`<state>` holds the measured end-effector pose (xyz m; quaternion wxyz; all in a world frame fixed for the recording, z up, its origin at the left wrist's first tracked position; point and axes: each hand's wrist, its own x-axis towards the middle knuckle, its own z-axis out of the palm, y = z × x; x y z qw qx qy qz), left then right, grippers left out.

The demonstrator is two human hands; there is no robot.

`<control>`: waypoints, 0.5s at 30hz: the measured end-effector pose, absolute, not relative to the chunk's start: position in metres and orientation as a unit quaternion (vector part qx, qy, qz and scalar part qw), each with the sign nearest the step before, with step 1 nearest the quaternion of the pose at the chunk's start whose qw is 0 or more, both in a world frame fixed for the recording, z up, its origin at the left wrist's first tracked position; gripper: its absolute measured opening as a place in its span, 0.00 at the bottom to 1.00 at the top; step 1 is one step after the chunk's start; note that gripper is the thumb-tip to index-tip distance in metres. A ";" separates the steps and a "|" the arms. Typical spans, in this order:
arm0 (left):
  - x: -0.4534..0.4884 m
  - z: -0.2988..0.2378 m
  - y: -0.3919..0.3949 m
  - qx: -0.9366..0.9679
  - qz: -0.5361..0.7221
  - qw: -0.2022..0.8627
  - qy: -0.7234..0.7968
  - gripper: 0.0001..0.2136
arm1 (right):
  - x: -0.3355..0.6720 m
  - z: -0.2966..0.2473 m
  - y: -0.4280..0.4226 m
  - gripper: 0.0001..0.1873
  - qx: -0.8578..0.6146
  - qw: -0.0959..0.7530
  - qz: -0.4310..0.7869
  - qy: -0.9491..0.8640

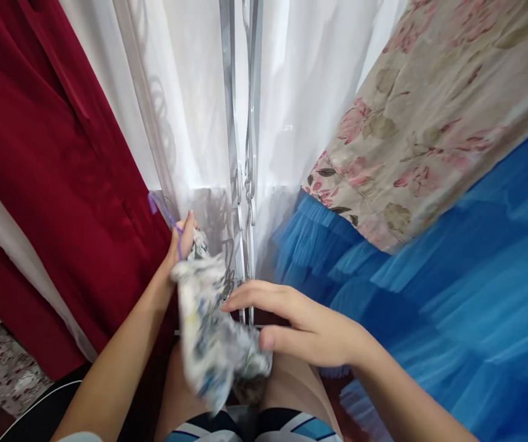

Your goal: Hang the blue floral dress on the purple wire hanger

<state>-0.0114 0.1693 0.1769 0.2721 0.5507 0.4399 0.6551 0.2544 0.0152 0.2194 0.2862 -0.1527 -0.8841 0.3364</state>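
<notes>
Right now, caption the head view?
Left hand holds a patterned cloth; right hand grips its lower end, beside white curtains.

— On the left?
— Red cloth [38, 141], hanging in long folds, crossed low down by a pale strip [15, 255].
— Beside it?
— Sheer white curtain [190, 92], bright with daylight, parted in the middle around a metal bar [229, 123] with scrollwork.
— And to the right?
— Floral cloth [430, 123], beige with pink blooms, slanting down from the top corner, lying over blue pleated tulle [452, 276].
— Anything lower down?
— Flowered fabric [1, 368] in the bottom left corner, just under the red cloth's hem; too blurred to tell more.
</notes>
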 end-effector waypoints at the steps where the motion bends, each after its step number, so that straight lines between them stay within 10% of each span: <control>1: -0.005 0.174 0.162 0.559 0.654 0.310 0.406 0.27 | 0.253 0.211 0.015 0.24 -0.165 0.293 0.305 -0.891; 9: 0.078 0.186 0.088 0.592 0.425 0.645 0.230 0.22 | 0.257 0.129 0.057 0.63 -0.307 0.372 0.052 -0.874; 15: 0.094 0.167 0.086 0.587 0.532 0.574 0.205 0.23 | 0.303 0.124 0.047 0.47 -0.367 0.386 -0.061 -0.844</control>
